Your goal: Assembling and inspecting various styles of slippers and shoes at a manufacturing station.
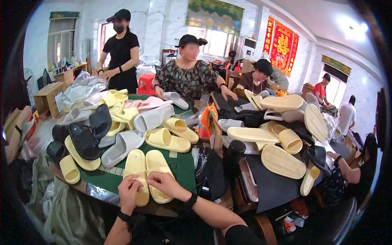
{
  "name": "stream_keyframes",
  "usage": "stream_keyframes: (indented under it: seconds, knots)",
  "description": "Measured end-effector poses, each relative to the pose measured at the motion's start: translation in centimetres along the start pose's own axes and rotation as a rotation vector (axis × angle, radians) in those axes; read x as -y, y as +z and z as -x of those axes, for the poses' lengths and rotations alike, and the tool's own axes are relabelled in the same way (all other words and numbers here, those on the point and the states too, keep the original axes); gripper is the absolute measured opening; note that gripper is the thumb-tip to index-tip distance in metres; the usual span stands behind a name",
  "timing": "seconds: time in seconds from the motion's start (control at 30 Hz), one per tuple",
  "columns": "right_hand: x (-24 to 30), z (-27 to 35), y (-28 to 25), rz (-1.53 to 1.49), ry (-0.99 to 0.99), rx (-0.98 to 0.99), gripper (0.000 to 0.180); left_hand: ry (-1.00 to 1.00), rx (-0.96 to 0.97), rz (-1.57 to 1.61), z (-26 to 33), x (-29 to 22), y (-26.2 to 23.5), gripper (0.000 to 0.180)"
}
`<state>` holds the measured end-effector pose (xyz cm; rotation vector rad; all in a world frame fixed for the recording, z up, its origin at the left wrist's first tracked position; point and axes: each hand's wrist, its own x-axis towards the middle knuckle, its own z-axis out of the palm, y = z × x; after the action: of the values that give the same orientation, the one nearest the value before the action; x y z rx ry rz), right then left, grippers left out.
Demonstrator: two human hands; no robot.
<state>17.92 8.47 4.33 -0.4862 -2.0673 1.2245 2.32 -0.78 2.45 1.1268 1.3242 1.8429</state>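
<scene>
A pair of pale yellow slippers lies side by side on the green table covering (185, 173) right in front of me: the left slipper (135, 162) and the right slipper (158, 162). My left hand (130, 188) is at the near part of the left slipper, fingers bent and thumb drawn in. Over the gap between the two, my right hand (166, 183) has its thumb and forefinger pinched together. Anything in either set of fingertips is too small to make out. Just beyond the pair sits another yellow slipper (167, 140), with a grey slipper (123, 147) to its left.
Black slippers (84, 141) and more grey and yellow ones are heaped at left. Another heap with a yellow slipper (283, 162) covers the right table. Between them stand a black bottle (236, 152) and an orange bag (208, 120). Several co-workers are around the tables.
</scene>
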Motion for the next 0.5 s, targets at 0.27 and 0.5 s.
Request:
stream_keyframes:
  seconds: [0.27,0.5]
  knots:
    - [-0.4,0.9,1.8,0.374,-0.239,-0.091,0.014,0.085,-0.008,0.016,0.6,1.5,-0.9,0.005]
    - [0.8,1.1,1.1,0.416,-0.180,-0.110,0.013,0.081,0.070,0.019,0.8,2.3,-1.0,0.010]
